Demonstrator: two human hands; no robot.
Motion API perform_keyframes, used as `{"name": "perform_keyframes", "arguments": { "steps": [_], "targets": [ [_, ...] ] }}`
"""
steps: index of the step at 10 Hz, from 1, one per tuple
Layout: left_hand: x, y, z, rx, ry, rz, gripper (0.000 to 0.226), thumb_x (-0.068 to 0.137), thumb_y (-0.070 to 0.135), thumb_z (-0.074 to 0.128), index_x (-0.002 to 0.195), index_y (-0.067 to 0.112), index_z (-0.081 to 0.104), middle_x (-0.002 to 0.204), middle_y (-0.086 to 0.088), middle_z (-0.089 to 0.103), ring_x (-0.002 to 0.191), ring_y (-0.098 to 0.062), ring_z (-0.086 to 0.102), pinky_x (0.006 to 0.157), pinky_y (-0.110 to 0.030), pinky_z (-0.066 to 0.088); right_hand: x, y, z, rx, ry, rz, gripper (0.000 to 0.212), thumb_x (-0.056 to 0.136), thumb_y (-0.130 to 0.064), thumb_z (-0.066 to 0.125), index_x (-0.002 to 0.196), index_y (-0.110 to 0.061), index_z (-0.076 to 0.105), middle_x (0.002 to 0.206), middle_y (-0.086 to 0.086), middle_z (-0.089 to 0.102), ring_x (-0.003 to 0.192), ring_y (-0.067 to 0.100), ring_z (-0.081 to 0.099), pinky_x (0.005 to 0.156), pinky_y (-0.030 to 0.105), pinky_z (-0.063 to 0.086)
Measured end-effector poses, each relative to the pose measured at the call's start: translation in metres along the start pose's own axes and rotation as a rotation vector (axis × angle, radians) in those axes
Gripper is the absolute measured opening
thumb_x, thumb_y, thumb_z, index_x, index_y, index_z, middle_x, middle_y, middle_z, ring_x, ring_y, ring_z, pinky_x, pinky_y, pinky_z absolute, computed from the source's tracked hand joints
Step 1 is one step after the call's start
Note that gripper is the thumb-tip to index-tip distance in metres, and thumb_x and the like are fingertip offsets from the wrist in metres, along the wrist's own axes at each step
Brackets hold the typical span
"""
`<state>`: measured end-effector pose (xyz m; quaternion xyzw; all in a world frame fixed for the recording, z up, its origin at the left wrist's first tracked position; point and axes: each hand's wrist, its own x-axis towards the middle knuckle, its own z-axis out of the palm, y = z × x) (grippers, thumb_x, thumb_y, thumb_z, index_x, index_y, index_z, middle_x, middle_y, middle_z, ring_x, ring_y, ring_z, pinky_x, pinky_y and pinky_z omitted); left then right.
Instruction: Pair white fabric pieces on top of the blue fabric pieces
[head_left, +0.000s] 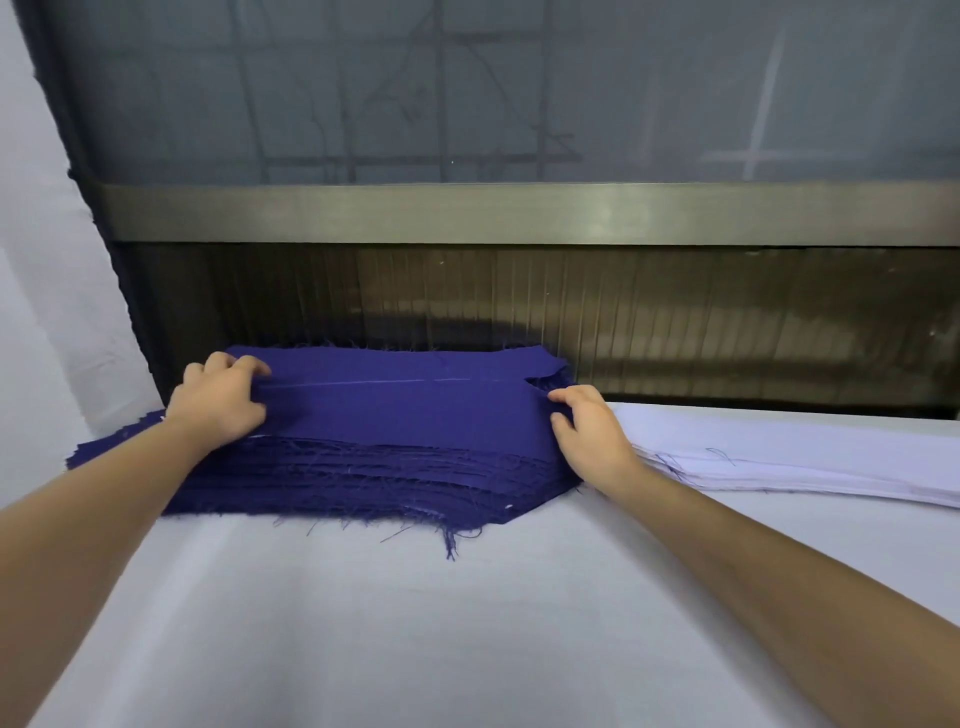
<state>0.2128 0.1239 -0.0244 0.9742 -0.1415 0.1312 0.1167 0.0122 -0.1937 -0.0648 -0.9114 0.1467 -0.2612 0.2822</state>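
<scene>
Blue fabric pieces (389, 467) lie stacked on the white-covered tabletop (415, 623). The left hand (218, 402) and right hand (592, 436) each pinch an end of the top blue piece (405, 405). White fabric pieces (805, 462) lie just right of the stack, none on blue, so pairing seems hardly begun. Behind the stack stands a dark slatted panel (675, 322) under a metal rail (519, 213).

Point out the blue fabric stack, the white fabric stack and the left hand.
blue fabric stack (395, 415): head view, middle of the top piece.
white fabric stack (810, 457): head view, top sheet.
left hand (218, 402): head view, back of the hand.
</scene>
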Motion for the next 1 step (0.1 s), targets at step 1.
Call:
{"name": "perform_keyframes", "arguments": {
  "steps": [1],
  "targets": [
    [-0.0044,0.0171,0.0061,-0.071,0.022,0.121,0.048,0.084,0.012,0.062,0.129,0.02,0.05,0.135,-0.014,0.04,0.123,-0.037,0.038,0.102,-0.046,0.036,-0.0018,0.0016,-0.0031,-0.008,0.05,-0.029,0.039,0.095,-0.004,0.043,0.133,-0.001,0.048,0.142,0.008,0.039,0.129,0.021,0.037,0.1,0.013,0.021]
  ]
}}
